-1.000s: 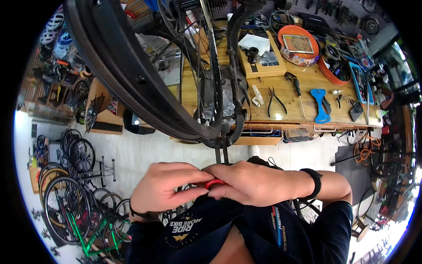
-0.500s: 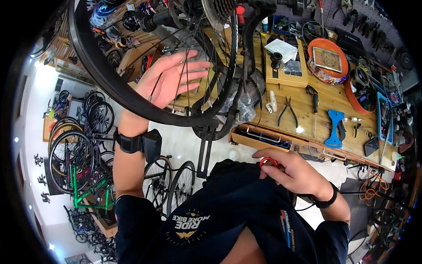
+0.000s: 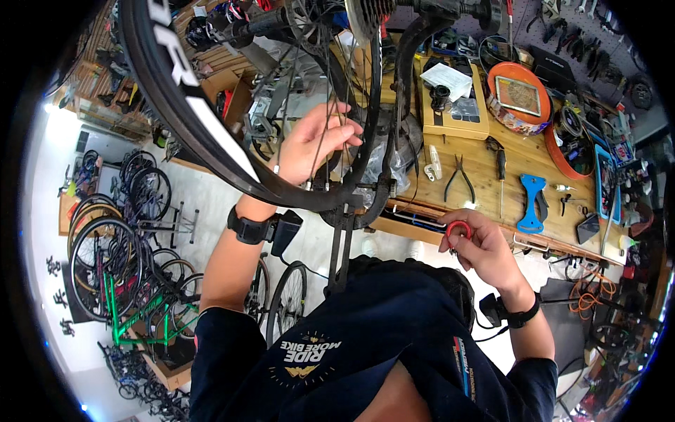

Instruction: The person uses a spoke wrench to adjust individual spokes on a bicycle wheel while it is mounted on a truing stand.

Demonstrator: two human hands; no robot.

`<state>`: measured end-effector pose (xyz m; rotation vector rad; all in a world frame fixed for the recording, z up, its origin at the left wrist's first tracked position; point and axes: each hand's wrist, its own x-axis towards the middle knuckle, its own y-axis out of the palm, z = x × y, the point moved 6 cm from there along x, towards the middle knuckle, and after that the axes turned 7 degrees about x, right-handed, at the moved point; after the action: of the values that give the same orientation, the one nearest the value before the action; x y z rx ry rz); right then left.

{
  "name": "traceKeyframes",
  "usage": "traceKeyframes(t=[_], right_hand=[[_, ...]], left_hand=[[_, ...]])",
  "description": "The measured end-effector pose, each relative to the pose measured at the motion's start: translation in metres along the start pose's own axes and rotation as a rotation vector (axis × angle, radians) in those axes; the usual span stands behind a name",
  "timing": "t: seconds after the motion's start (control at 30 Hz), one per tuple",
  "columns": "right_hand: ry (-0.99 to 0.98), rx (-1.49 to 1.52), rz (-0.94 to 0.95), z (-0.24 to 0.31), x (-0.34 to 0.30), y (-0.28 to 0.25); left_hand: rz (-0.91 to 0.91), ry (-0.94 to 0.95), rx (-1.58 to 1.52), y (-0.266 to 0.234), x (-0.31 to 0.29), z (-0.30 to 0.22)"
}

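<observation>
Right fingertips: pinched around a red ring-shaped spoke wrench, held in the right hand in front of the bench edge, well apart from the wheel.
Left fingers: loosely curled, thumb near the fingertips; the left hand reaches among the spokes, but whether it grips one I cannot tell.
Wheel: its white-lettered rim stands in the black truing stand, cassette at the top edge.
Done: wheel set in the stand, spokes laced to the rim.
Left: wrench engages no spoke nipple; how much remains cannot be judged.
Bench: pliers, screwdriver and blue spoke tension gauge lie unheld.
</observation>
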<state>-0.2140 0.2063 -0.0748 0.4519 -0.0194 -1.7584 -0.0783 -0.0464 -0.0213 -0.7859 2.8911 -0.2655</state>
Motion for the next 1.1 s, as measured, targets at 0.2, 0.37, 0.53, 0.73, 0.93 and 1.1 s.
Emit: traceKeyframes(t=[0.2, 0.37, 0.53, 0.73, 0.93, 1.1], right_hand=[[-0.006, 0.211, -0.030, 0.018, 0.028, 0.022], [-0.054, 0.415, 0.053, 0.043, 0.059, 0.051], [-0.132, 0.029, 0.031, 0.058, 0.091, 0.071], [-0.185, -0.278, -0.043, 0.053, 0.129, 0.072], [-0.131, -0.252, 0.089, 0.052, 0.148, 0.080], [-0.198, -0.233, 0.136, 0.049, 0.159, 0.084]], left_hand=[[-0.064, 0.031, 0.040, 0.001, -0.002, 0.009], [-0.041, 0.026, 0.129, 0.000, -0.007, 0.014], [-0.056, 0.046, 0.091, -0.002, -0.001, 0.020], [-0.142, 0.107, 0.024, -0.001, -0.006, 0.017], [-0.173, 0.118, 0.078, -0.006, -0.007, 0.015], [-0.163, 0.120, 0.052, -0.005, -0.008, 0.011]])
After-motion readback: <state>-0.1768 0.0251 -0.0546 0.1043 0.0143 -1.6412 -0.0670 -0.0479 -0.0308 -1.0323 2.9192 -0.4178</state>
